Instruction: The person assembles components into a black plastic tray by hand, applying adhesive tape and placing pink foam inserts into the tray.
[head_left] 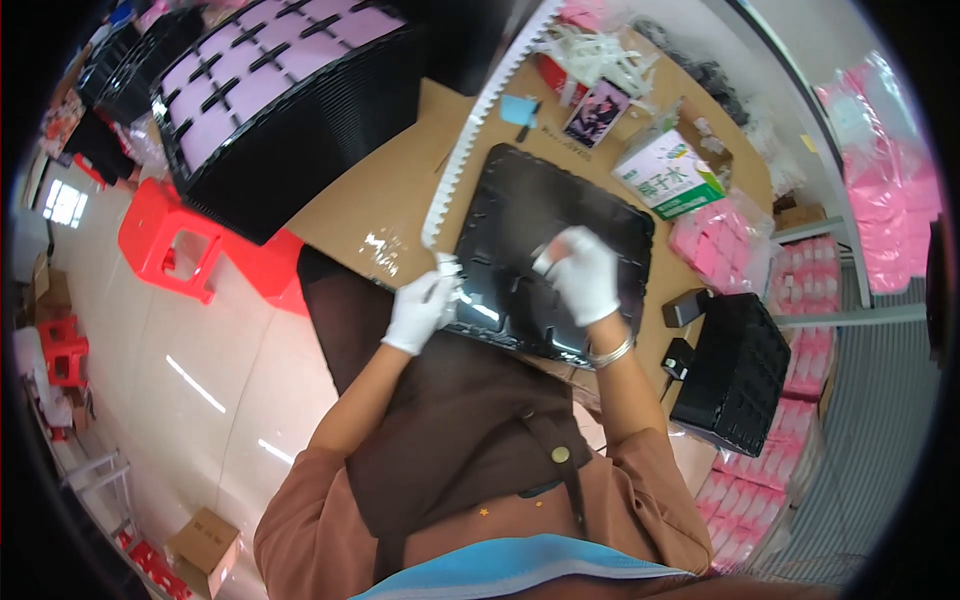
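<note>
A black plastic tray (pixel 520 220) with shiny moulded hollows lies on the brown work table in front of me. My left hand (pixel 422 308), in a white glove, is at the tray's near left corner with its fingers closed. Just beyond those fingertips ends a long white strip with a toothed edge (pixel 470 145), which runs away past the tray's left side. Over the right part of the tray is my right hand (pixel 583 278), also white-gloved, its fingers curled together. Whatever either hand pinches is too small or hidden to make out.
A tall stack of black trays with pink pieces (pixel 300 110) stands far left, beside red stools (pixel 165 235). Along the table's right are a phone (pixel 597 112), a white-green carton (pixel 668 172), bagged pink pieces (pixel 715 238) and a black tray stack (pixel 735 370).
</note>
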